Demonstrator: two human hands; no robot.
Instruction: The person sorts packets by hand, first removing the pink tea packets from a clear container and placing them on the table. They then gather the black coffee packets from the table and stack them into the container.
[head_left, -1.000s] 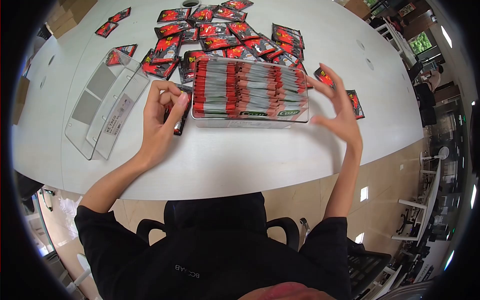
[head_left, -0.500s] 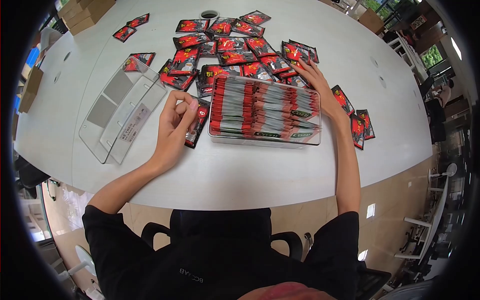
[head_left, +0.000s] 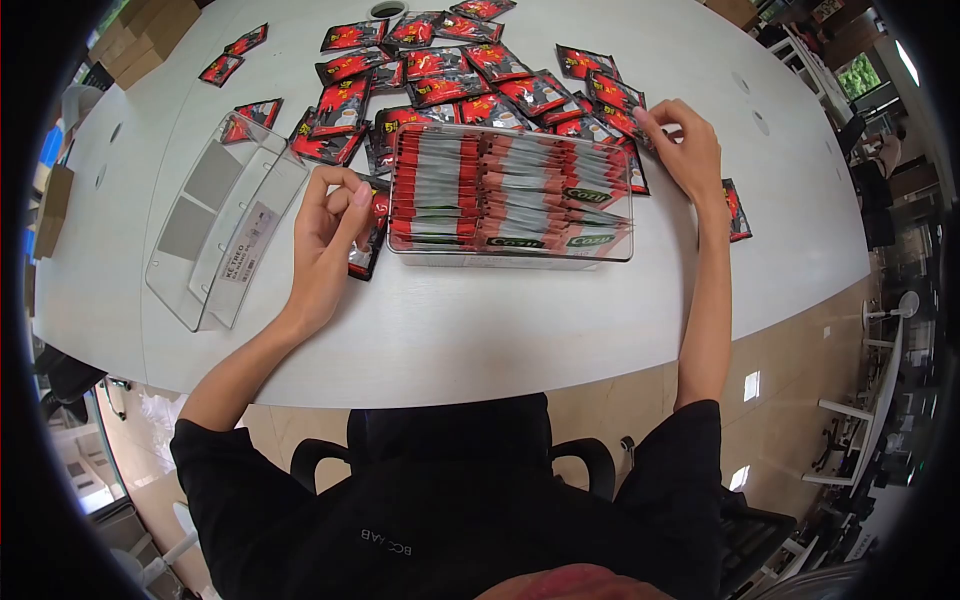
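A clear plastic box (head_left: 510,258) stands in front of me, packed with upright rows of red and silver sachets. Left of it, my left hand (head_left: 328,235) is closed, fingers curled and thumb against them; their inside is hidden. One black-and-red coffee sachet (head_left: 362,262) lies between that hand and the box. Right of the box, my right hand (head_left: 685,150) is closed in a pinch at the edge of another coffee sachet (head_left: 618,98). More coffee sachets (head_left: 440,88) lie in a loose heap behind the box.
At left lies a clear plastic holder (head_left: 240,225) with grey pads and a printed label. Several stray sachets (head_left: 222,70) lie further back, and one sachet (head_left: 736,210) sits beyond my right wrist. Cardboard boxes (head_left: 150,40) stand at the far left; a round dark-centred fitting (head_left: 388,10) is behind the heap.
My right hand has gone from spread fingers over the sachets to a pinch at one sachet's edge. Overlapping sachets there now lie further apart. The left hand stays beside the box; the view has shifted.
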